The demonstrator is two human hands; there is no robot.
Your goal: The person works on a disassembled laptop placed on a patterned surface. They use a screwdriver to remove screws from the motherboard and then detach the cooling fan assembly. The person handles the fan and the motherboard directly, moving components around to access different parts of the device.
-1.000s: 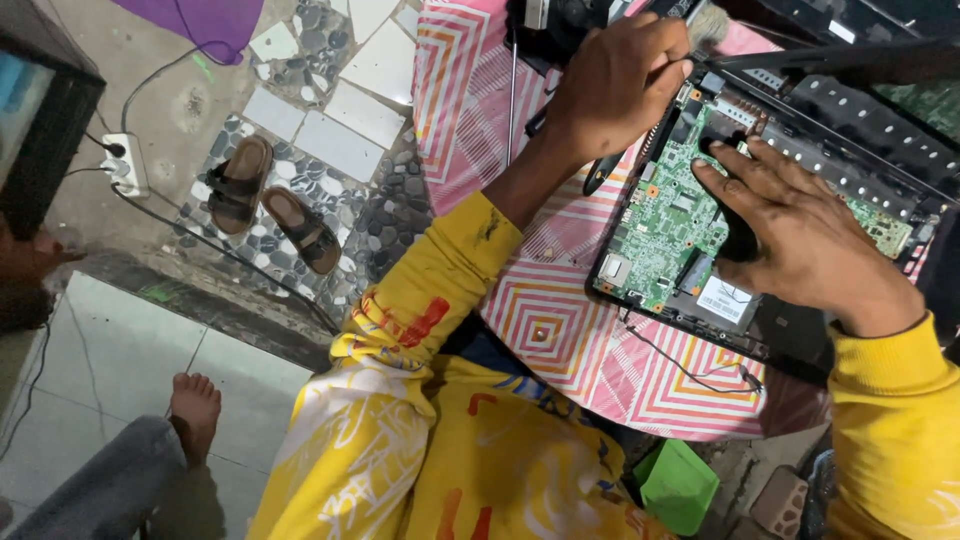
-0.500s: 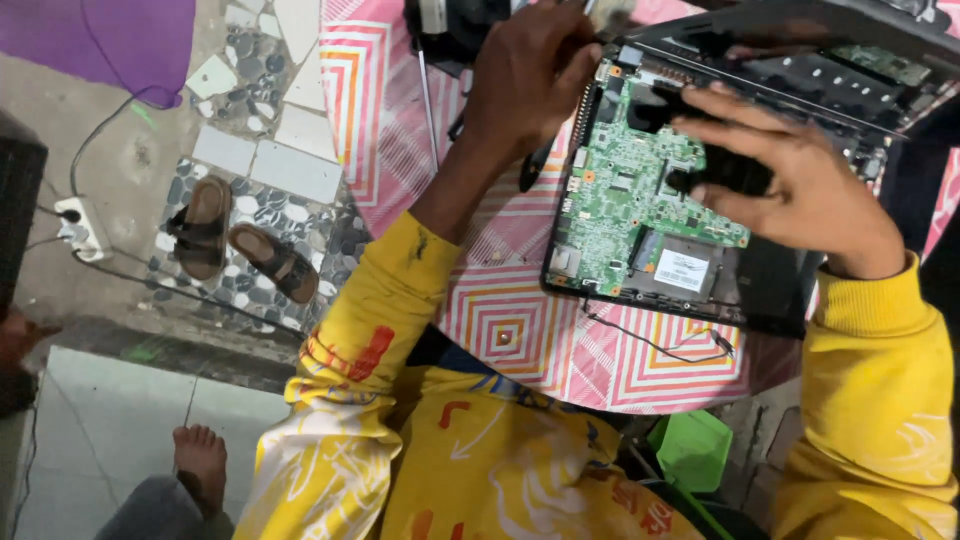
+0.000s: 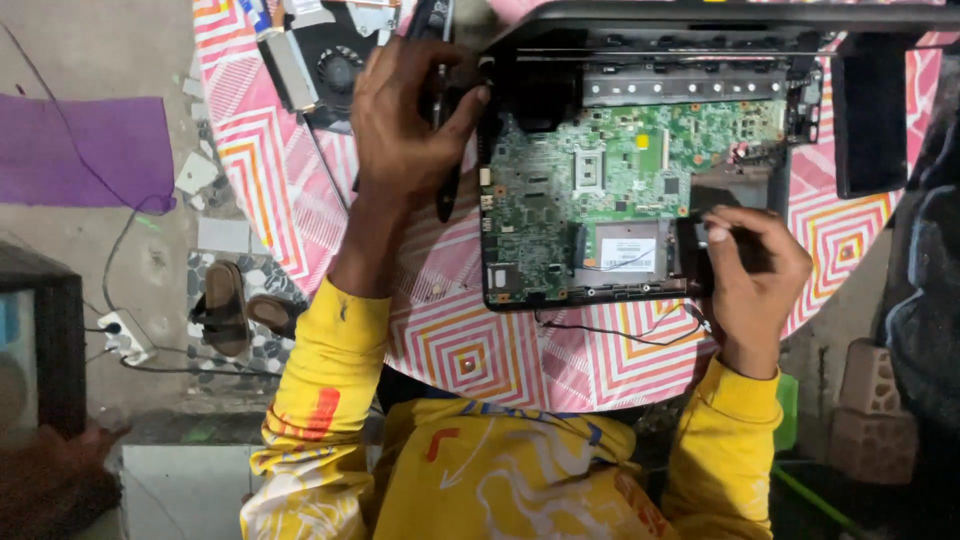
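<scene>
Since half a second ago, the opened black laptop base with its bare green circuit board [image 3: 610, 190] has swung square to me and now sits at the far middle of the round table with the pink-and-white zigzag cloth [image 3: 470, 350]. My right hand [image 3: 755, 275], which lay spread over the board, has slid to the near right corner and now pinches a small black part at the edge of the chassis. My left hand [image 3: 410, 125] stays closed around a dark slim tool, likely a screwdriver [image 3: 447, 195], at the board's left edge, beside a loose black cooling fan [image 3: 335, 65].

I judge the board stiff but fragile, light, with exposed chips and thin black wires [image 3: 610, 330] trailing from its near edge; the plastic frame, not the green surface, is the safe place to hold it.
</scene>
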